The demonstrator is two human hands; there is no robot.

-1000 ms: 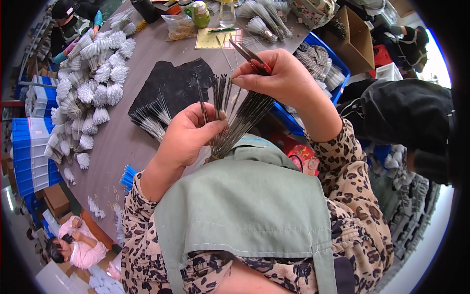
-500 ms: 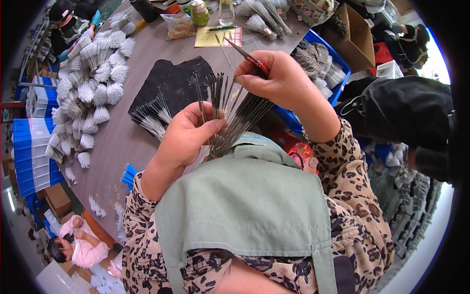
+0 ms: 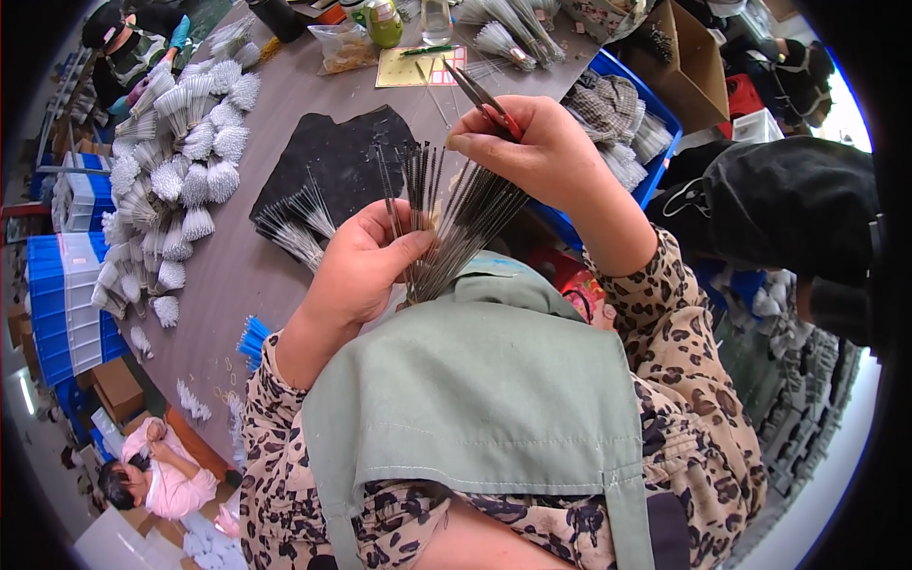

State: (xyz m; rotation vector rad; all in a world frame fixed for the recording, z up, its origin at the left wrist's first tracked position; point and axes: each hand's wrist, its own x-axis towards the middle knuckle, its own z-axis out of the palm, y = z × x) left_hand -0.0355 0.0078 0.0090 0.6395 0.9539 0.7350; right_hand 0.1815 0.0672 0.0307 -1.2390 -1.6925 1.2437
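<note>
A fanned bunch of thin wire brushes (image 3: 483, 214) with black bristles stands in front of my chest. My left hand (image 3: 366, 261) is closed around part of it, thumb and fingers pinching several brushes apart from the rest. Red-handled scissors (image 3: 483, 97) lie in the grip of my right hand (image 3: 551, 147), blades pointing up and to the left. The right thumb and forefinger meet just above the brush tips; whether they pinch a brush is too small to tell. Beyond the left hand, more wire brushes (image 3: 299, 228) rest on a black sheet (image 3: 332, 157).
Bundles of white-tipped brushes (image 3: 195, 180) cover the table's left side. At the back are a yellow card (image 3: 404, 68), a bag (image 3: 342, 47), a green jar (image 3: 384, 24) and a glass (image 3: 437, 21). A blue crate (image 3: 665, 157) and cardboard box (image 3: 693, 76) stand right. Other people work nearby.
My right hand has shifted slightly left with the scissors, and the blades look a little more open. The left hand keeps its hold on the brushes.
</note>
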